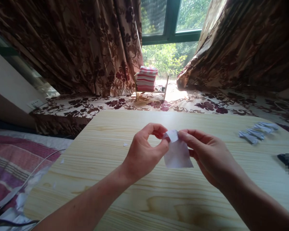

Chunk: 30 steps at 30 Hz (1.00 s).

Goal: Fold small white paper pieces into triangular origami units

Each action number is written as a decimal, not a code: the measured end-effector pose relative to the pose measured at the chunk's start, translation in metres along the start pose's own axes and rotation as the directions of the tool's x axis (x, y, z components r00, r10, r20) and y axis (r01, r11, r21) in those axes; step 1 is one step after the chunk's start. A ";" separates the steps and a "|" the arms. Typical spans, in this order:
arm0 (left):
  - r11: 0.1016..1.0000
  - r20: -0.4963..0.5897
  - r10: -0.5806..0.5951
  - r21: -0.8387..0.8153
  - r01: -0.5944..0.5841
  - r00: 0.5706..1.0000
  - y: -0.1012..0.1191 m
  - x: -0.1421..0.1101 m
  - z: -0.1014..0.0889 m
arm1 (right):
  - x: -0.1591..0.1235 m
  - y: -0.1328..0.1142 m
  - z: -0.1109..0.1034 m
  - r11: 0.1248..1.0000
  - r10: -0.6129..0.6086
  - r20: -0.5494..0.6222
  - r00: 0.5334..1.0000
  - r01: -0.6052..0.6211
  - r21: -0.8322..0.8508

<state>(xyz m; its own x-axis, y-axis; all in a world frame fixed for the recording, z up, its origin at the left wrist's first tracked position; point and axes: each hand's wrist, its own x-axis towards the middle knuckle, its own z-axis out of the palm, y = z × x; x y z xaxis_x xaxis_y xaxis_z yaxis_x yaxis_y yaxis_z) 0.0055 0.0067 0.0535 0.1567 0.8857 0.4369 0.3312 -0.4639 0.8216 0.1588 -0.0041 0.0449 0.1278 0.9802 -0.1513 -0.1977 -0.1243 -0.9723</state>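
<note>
A small sheet of paper [178, 155] is held up above the wooden tabletop, its top edge bent over toward me. My left hand [145, 149] pinches the upper left corner between thumb and forefinger. At the upper right corner, my right hand [208, 150] grips the same sheet with its thumb in front; some of its fingers are hidden behind the paper. The lower part of the sheet hangs free. Several folded paper pieces [255, 132] lie together at the right of the table, apart from both hands.
The light wooden table [106, 199] has a tiny paper scrap [125, 144] on it. A dark object [287, 162], partly blurred out, lies at the right edge. Beyond, a small rack holds striped folded cloths [146, 78] on the window ledge. A cable [42, 160] runs along the left.
</note>
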 end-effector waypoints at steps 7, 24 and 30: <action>0.965 0.012 0.212 0.154 -0.212 0.977 -0.006 -0.003 0.004 | 0.003 0.003 -0.001 0.998 0.051 0.023 0.998 -0.052 0.035; 0.988 0.099 -0.079 -0.123 0.091 0.992 -0.002 0.003 -0.002 | 0.001 0.008 0.000 0.977 -0.175 0.010 0.985 0.175 -0.124; 0.990 0.114 -0.111 -0.069 0.120 0.987 -0.002 0.002 -0.001 | -0.004 0.011 0.005 0.930 -0.290 -0.013 0.957 0.278 -0.242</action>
<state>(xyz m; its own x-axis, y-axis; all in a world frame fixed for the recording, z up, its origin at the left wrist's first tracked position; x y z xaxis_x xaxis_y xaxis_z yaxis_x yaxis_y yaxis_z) 0.0039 0.0092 0.0533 0.2238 0.9279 0.2983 0.2829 -0.3547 0.8912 0.1513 -0.0083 0.0355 0.1921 0.9721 0.1344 0.0867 0.1196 -0.9890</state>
